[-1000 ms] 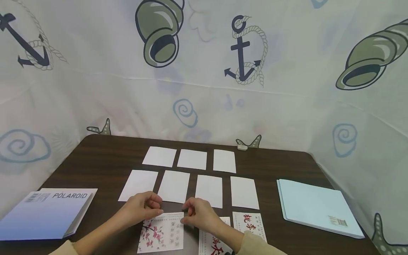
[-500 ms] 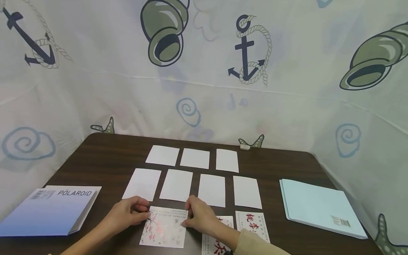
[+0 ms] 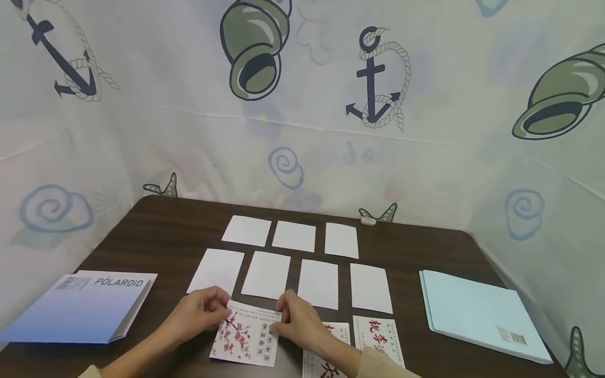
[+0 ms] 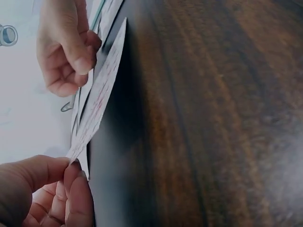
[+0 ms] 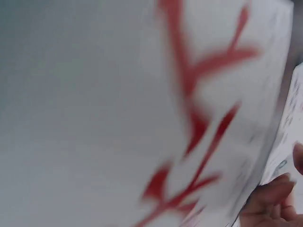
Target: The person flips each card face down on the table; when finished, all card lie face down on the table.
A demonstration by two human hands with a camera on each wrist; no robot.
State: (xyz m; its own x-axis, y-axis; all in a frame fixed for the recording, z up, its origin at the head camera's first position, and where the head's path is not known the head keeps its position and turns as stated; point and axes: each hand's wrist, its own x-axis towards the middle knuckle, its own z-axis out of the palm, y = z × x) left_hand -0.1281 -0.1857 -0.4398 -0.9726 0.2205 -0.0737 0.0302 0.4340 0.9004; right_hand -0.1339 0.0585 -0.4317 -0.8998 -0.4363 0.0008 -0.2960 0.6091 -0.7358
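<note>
A white card (image 3: 242, 341) printed with pink blossom branches and dark characters tilts up from the table in front of me. My left hand (image 3: 198, 315) pinches its upper left corner between thumb and fingertips; the left wrist view shows the card (image 4: 105, 87) nearly edge-on. At the upper right corner, my right hand (image 3: 302, 323) has its thumb on the face and its forefinger at the top edge. Two cards with red characters lie beside it: one (image 3: 309, 362) partly under my right forearm, the other (image 3: 378, 338) farther right. Red strokes fill the right wrist view.
Behind my hands, two rows of blank white cards (image 3: 318, 283) lie spaced out on the dark wooden table (image 3: 175, 226). A blue POLAROID album (image 3: 75, 310) stands at the left, a pale blue album (image 3: 477, 310) at the right. A patterned cloth hangs behind.
Both hands have moved the blossom card slightly up and right in the head view. It was glossy with glare half a second ago; its print shows clearly now. The head view has shifted slightly.
</note>
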